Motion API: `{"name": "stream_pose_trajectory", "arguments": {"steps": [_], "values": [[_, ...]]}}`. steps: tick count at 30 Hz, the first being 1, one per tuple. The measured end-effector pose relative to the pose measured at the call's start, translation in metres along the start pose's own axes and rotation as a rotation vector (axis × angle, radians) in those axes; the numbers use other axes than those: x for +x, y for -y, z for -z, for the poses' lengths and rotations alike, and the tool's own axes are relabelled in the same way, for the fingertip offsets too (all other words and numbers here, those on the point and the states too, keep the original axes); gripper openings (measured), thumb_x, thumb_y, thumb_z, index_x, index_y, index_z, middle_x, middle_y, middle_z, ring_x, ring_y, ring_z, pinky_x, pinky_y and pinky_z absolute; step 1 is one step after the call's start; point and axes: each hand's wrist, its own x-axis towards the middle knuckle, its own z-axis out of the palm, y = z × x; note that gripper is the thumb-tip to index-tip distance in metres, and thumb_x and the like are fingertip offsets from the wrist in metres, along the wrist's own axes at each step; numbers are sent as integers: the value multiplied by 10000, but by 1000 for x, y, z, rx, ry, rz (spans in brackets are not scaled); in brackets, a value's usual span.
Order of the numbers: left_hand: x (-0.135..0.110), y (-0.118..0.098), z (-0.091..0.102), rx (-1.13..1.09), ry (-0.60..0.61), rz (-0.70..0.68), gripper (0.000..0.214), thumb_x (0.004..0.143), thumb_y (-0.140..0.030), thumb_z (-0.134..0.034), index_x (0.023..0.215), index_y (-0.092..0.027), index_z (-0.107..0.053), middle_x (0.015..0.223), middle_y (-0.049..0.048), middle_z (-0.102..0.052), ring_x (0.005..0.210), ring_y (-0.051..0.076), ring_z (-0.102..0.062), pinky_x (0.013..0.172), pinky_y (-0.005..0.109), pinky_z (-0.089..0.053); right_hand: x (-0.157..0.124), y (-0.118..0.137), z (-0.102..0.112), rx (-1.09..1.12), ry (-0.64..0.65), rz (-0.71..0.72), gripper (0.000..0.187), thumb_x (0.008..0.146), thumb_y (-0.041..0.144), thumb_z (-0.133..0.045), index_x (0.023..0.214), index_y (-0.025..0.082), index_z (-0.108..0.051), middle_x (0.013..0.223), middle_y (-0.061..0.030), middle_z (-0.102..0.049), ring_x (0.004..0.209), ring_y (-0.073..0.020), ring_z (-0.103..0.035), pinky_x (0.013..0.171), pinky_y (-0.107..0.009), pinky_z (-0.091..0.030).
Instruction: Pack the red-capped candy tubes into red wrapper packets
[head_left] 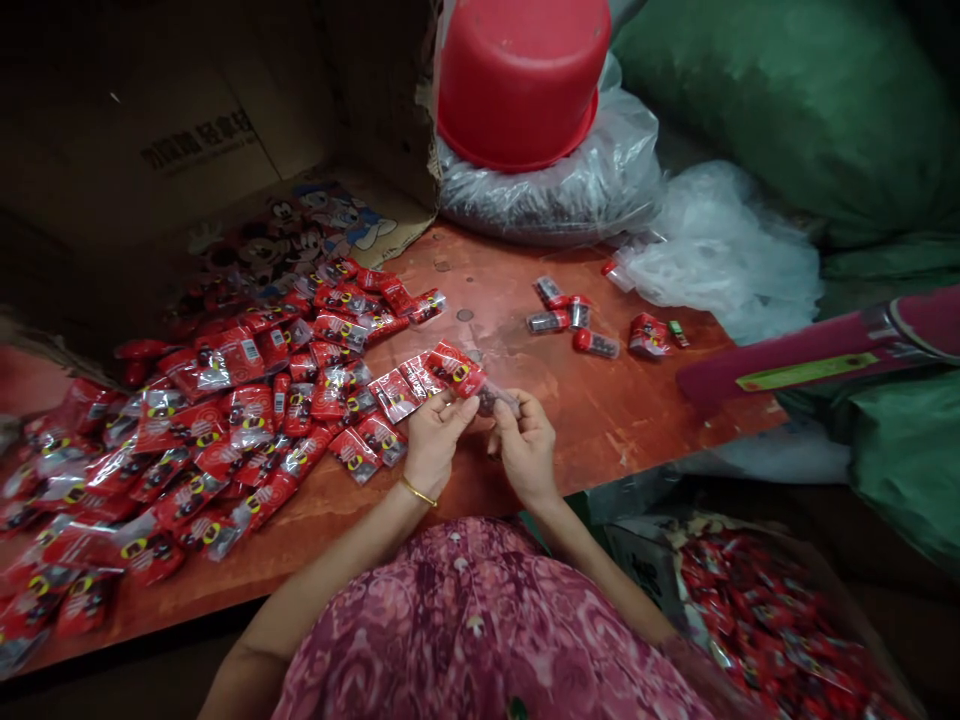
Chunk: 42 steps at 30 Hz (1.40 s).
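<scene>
Both my hands meet over the table in front of my body. My left hand, with a gold bangle at the wrist, pinches the near edge of a small red printed plastic packet. My right hand grips the packet's clear end, where something dark shows through between my fingers; its exact shape is partly hidden. Just left of my left hand, several flat red packets lie on the tabletop. Beyond them spreads a large heap of filled red packets.
Small clear tubes with red caps lie right of centre, near a folded red packet. An open cardboard box stands at back left. A red tub rests upside down on a plastic bag. A pink pole juts in from the right. Below right, a box holds red packets.
</scene>
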Motion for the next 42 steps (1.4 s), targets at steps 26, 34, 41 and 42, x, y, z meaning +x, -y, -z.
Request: {"name": "stream_pose_trajectory", "arguments": {"steps": [26, 34, 41, 42], "values": [[19, -46, 25, 72, -37, 106, 253, 569, -346, -790, 664, -164, -643, 659, 8, -659, 667, 141, -594, 718, 286, -470, 27, -10, -22, -223, 225, 160, 273, 758, 442, -587, 869, 193, -577, 734, -18, -650, 606, -130, -599, 572, -262, -515], [57, -133, 75, -90, -322, -435, 365, 821, -567, -406, 821, -247, -581, 1109, -72, -639, 1261, 97, -393, 1049, 255, -334, 130, 2, 83, -1235, -359, 158, 552, 854, 426, -408, 1284, 81, -445, 1371, -229, -389, 1278, -357, -312, 1003, -566, -238], [55, -102, 46, -5, -274, -293, 403, 775, -579, -444, 849, -212, -595, 1257, 32, -563, 1174, 187, -503, 1019, 335, -382, 176, -6, 77, -1347, -34, 215, 537, 875, 482, -365, 1354, 240, -389, 1444, -136, -319, 1312, -358, -256, 983, -599, -249], [55, -95, 43, 93, -288, -291, 368, 756, -551, -491, 864, -217, -602, 1232, 48, -578, 1139, 205, -529, 1017, 369, -379, 173, -7, 73, -1359, -7, 233, 517, 881, 473, -356, 1345, 250, -405, 1443, -121, -327, 1309, -353, -262, 986, -593, -256]]}}
